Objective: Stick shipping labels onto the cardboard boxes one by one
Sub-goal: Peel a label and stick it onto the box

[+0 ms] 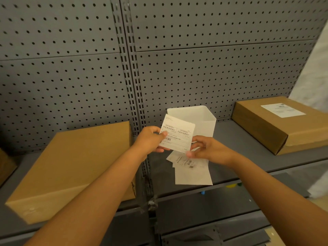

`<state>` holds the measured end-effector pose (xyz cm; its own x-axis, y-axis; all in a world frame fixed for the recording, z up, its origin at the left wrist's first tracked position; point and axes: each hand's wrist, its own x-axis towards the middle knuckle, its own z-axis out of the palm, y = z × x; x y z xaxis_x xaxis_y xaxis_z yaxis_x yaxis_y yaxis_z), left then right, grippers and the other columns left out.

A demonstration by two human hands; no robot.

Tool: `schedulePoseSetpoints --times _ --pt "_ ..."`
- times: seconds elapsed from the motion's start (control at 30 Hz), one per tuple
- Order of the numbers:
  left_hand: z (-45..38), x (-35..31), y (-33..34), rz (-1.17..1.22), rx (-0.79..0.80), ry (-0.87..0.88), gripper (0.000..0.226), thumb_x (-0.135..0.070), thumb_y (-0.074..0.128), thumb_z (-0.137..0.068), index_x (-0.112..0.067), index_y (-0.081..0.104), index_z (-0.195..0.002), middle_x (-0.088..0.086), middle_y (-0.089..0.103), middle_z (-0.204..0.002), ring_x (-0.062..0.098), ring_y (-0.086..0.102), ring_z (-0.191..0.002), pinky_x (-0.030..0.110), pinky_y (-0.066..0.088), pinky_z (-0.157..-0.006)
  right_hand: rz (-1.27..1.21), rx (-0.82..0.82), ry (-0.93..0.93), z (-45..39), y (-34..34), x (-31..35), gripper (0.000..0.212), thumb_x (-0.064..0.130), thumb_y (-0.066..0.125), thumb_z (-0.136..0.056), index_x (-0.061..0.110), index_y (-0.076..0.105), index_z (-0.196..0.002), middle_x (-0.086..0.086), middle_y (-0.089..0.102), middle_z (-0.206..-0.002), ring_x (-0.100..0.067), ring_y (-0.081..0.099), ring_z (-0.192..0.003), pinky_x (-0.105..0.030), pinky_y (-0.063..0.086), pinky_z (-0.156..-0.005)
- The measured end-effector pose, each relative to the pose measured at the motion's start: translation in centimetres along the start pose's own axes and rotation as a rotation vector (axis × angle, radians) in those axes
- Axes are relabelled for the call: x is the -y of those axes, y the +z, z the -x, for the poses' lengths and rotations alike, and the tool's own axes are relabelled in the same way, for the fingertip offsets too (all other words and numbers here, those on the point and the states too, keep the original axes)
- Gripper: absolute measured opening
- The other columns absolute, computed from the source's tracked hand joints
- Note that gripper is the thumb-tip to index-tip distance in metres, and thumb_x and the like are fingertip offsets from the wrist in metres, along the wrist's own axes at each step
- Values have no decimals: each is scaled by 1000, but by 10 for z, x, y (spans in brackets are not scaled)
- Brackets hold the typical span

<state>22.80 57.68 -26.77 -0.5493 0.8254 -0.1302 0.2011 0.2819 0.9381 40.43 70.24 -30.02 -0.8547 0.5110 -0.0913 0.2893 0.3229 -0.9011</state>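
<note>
Reaching in from the bottom of the frame, two bare forearms meet at the centre over a grey metal shelf. At centre frame the left hand holds a printed label by its left edge, thumb on the face and fingers behind. The right hand pinches the label's lower right corner between thumb and fingertips. A white backing sheet stands up behind the label, its top folded over. Just below the hands, loose labels and a blank sheet lie on the shelf. A plain box sits at lower left, partly crossed by the left forearm. Another box, at right and farther back, already carries a label on top. Grey pegboard fills the upper frame.
</note>
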Motion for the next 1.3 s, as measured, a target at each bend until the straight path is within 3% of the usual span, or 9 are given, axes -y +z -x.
schedulePoseSetpoints --times 0.17,0.27,0.47,0.6,0.8,0.93,1.13,1.3 --pt "0 -5 0 87 4 -12 19 -25 56 -95 -10 63 -106 7 71 -102 17 72 -77 22 58 -59 -162 -158 -50 -3 -1 15 10 17 63 -90 10 68 -95 2 73 -105 -13 72 -89 -25 57 -82" --pt "1 -8 -1 249 18 -52 23 -24 58 -94 -6 63 -108 9 71 -103 17 72 -78 22 59 -61 -207 -213 -52 -6 0 21 13 17 61 -91 11 66 -81 -1 72 -106 -16 73 -85 -27 59 -79" --pt "9 -6 -4 263 79 -50 15 -19 66 -89 -12 65 -102 6 74 -90 13 73 -75 20 58 -64 -318 -318 -29 -8 0 33 19 22 64 -90 4 65 -89 -7 73 -101 -25 73 -84 -29 60 -78" --pt "8 -6 -4 306 -14 -15 11 -18 63 -91 -13 65 -100 7 73 -90 10 72 -70 19 57 -61 -320 -237 15 -7 1 38 24 26 68 -86 7 66 -101 -5 74 -100 -21 73 -87 -33 58 -85" --pt "9 -4 -6 256 -54 21 12 -18 63 -91 -14 64 -103 4 73 -90 7 71 -66 18 57 -60 -236 -274 41 -7 3 37 13 4 70 -83 14 65 -90 -4 73 -99 -20 70 -88 -37 56 -88" --pt "11 -3 -3 221 -75 53 13 -18 61 -92 -13 62 -105 4 72 -89 8 69 -66 18 57 -60 -257 -312 46 -8 5 39 9 9 68 -85 16 64 -83 -6 72 -97 -17 68 -81 -34 57 -84" --pt "9 -5 -2 124 -112 96 19 -17 60 -93 -12 61 -111 2 71 -88 9 66 -69 21 57 -63 -209 -347 59 -6 6 44 11 19 67 -88 14 62 -80 3 67 -106 -13 62 -97 -30 54 -85" --pt "7 -2 -1 40 -207 90 32 -21 68 -87 -13 52 -114 6 68 -102 14 65 -81 32 58 -75 -227 -338 60 -3 3 49 6 15 65 -89 9 65 -90 -5 69 -100 -14 65 -80 -29 57 -80"
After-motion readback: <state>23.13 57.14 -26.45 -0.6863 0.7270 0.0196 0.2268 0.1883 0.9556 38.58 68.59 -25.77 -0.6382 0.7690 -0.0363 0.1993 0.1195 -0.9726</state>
